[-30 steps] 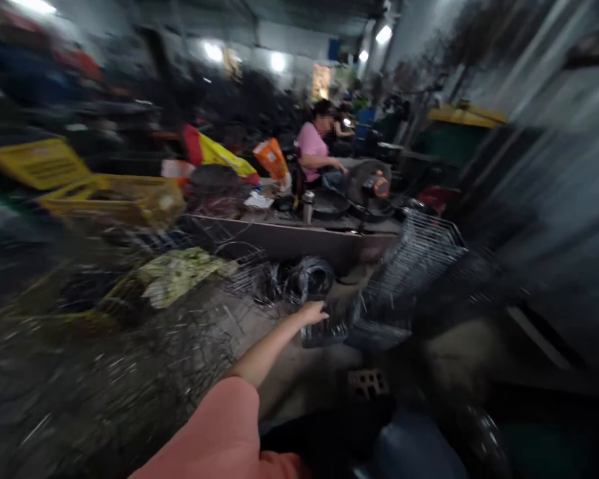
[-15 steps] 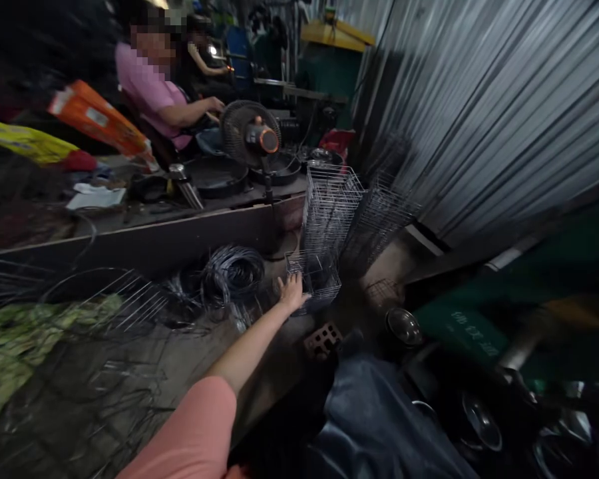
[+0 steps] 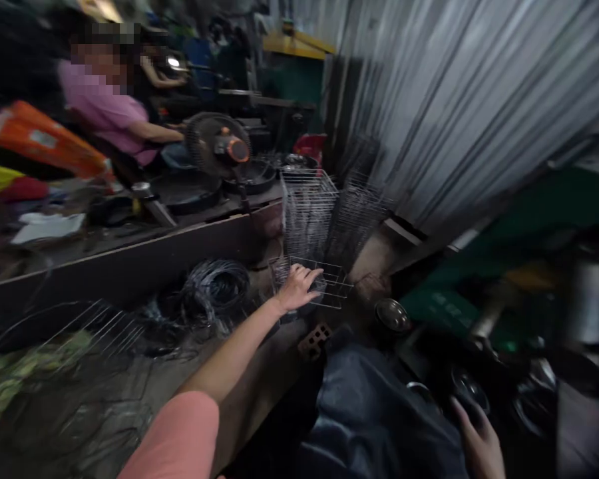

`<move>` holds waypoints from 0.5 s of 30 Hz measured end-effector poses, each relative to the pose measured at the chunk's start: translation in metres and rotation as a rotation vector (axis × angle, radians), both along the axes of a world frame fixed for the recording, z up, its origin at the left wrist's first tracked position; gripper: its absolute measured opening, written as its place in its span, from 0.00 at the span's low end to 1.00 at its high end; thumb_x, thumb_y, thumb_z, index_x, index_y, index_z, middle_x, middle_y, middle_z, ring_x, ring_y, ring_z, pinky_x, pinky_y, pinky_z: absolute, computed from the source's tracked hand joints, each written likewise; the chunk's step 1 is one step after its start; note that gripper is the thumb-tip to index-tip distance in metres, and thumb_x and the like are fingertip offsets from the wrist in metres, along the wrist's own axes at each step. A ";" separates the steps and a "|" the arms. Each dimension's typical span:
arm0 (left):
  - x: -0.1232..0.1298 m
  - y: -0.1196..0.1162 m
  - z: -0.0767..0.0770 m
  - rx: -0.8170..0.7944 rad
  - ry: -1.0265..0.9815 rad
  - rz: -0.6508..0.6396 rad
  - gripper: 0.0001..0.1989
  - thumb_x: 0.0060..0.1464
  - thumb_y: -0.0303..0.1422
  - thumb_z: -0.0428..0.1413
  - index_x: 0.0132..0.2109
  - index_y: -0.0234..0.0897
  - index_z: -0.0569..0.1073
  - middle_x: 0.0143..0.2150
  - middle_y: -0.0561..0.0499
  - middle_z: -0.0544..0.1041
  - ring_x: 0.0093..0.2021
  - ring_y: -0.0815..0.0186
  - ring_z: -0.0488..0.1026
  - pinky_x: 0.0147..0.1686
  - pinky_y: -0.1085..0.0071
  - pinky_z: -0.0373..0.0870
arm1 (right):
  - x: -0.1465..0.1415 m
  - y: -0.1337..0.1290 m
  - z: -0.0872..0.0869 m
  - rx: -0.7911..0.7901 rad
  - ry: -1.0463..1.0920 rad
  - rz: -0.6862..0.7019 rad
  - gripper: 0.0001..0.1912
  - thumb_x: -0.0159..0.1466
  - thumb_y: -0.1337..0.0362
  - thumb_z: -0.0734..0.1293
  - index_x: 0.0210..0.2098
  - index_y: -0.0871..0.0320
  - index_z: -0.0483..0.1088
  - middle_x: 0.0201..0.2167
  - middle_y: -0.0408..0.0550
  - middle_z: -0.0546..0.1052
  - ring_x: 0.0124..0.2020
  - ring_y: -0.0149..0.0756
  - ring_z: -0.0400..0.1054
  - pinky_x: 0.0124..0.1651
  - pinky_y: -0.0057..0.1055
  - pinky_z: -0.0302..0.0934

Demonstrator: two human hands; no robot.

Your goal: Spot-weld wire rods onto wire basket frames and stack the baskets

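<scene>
Hands well apart: the left hand [image 3: 298, 289] lies across the top of a rectangular steel-wire basket [image 3: 337, 286], though whether it grips cannot be told. The right hand [image 3: 476, 444], fingers loose and holding nothing, sits low beside dark blue cloth [image 3: 374, 419]. The basket rests on the floor against tall stacked wire racks [image 3: 307, 213], with a black wire coil [image 3: 214, 289] near its left edge and a red perforated brick [image 3: 314, 340] just in front, leaving little open room.

A rectangular wire basket [image 3: 312, 283] forms a silver-grey grid. A short sleeve [image 3: 172, 436] is salmon pink, and the corrugated metal wall [image 3: 459, 113] runs in pale grey stripes.
</scene>
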State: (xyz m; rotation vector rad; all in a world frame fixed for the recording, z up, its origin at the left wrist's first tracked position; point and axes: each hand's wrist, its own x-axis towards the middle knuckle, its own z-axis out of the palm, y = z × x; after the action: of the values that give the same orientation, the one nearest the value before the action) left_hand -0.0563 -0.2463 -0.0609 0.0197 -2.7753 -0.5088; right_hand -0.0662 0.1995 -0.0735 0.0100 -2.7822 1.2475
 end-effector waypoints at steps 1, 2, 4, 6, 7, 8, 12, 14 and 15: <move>-0.001 0.013 0.015 -0.044 0.022 -0.136 0.28 0.50 0.39 0.57 0.58 0.35 0.63 0.42 0.43 0.72 0.47 0.55 0.67 0.54 0.55 0.53 | 0.000 -0.012 0.009 -0.009 0.015 0.017 0.22 0.51 0.43 0.65 0.36 0.53 0.72 0.36 0.52 0.76 0.40 0.49 0.70 0.40 0.42 0.67; -0.002 0.028 0.031 -0.079 0.041 -0.259 0.29 0.51 0.39 0.56 0.59 0.35 0.62 0.41 0.43 0.72 0.46 0.55 0.67 0.54 0.54 0.53 | 0.000 -0.025 0.021 -0.019 0.048 0.048 0.25 0.49 0.43 0.66 0.37 0.55 0.72 0.38 0.53 0.76 0.43 0.50 0.70 0.44 0.44 0.65; -0.004 0.062 0.060 -0.126 0.071 -0.482 0.29 0.52 0.40 0.55 0.60 0.36 0.61 0.40 0.45 0.72 0.45 0.56 0.67 0.55 0.53 0.53 | 0.000 -0.049 0.053 -0.026 0.145 0.229 0.24 0.52 0.46 0.66 0.42 0.54 0.72 0.44 0.53 0.74 0.48 0.48 0.67 0.51 0.42 0.61; -0.005 0.098 0.083 -0.146 0.100 -0.667 0.28 0.54 0.40 0.53 0.60 0.37 0.61 0.38 0.47 0.72 0.44 0.58 0.68 0.56 0.52 0.51 | 0.002 -0.063 0.086 -0.038 0.144 0.395 0.22 0.54 0.49 0.66 0.44 0.53 0.71 0.46 0.51 0.73 0.48 0.45 0.66 0.51 0.39 0.61; -0.006 0.115 0.091 -0.142 0.117 -0.729 0.27 0.54 0.40 0.53 0.60 0.37 0.61 0.38 0.47 0.72 0.44 0.59 0.68 0.58 0.52 0.50 | 0.004 -0.064 0.098 -0.048 0.098 0.466 0.20 0.56 0.50 0.65 0.43 0.53 0.72 0.44 0.50 0.74 0.46 0.43 0.67 0.50 0.38 0.61; -0.006 0.130 0.096 -0.126 0.140 -0.758 0.27 0.54 0.40 0.53 0.60 0.39 0.61 0.40 0.47 0.72 0.46 0.58 0.68 0.59 0.50 0.47 | 0.006 -0.062 0.106 -0.071 0.046 0.497 0.18 0.57 0.50 0.64 0.41 0.54 0.73 0.41 0.49 0.75 0.43 0.41 0.69 0.48 0.37 0.62; -0.011 0.173 0.091 0.134 0.288 -0.516 0.25 0.53 0.41 0.54 0.57 0.42 0.63 0.51 0.44 0.70 0.55 0.53 0.63 0.59 0.43 0.40 | 0.022 -0.028 0.097 -0.344 -0.090 0.233 0.18 0.59 0.50 0.62 0.30 0.58 0.73 0.28 0.46 0.75 0.32 0.37 0.69 0.39 0.32 0.63; -0.014 0.187 0.074 0.405 0.290 -0.333 0.23 0.54 0.42 0.53 0.55 0.39 0.65 0.51 0.42 0.71 0.54 0.54 0.66 0.58 0.49 0.51 | 0.030 -0.005 0.077 -0.571 -0.088 0.012 0.19 0.57 0.49 0.64 0.28 0.59 0.72 0.26 0.46 0.75 0.29 0.36 0.68 0.35 0.31 0.63; -0.015 0.193 0.064 0.552 0.247 -0.275 0.21 0.55 0.42 0.52 0.53 0.37 0.67 0.49 0.42 0.73 0.51 0.56 0.68 0.55 0.53 0.58 | 0.034 0.005 0.067 -0.681 -0.084 -0.069 0.19 0.55 0.48 0.65 0.27 0.59 0.72 0.25 0.46 0.75 0.28 0.35 0.68 0.34 0.31 0.63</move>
State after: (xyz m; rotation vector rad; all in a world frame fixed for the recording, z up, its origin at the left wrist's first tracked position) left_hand -0.0714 -0.0528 0.0033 -0.2821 -2.3268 -1.2400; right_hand -0.0319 0.2048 -0.0060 -0.1857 -2.2434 2.1315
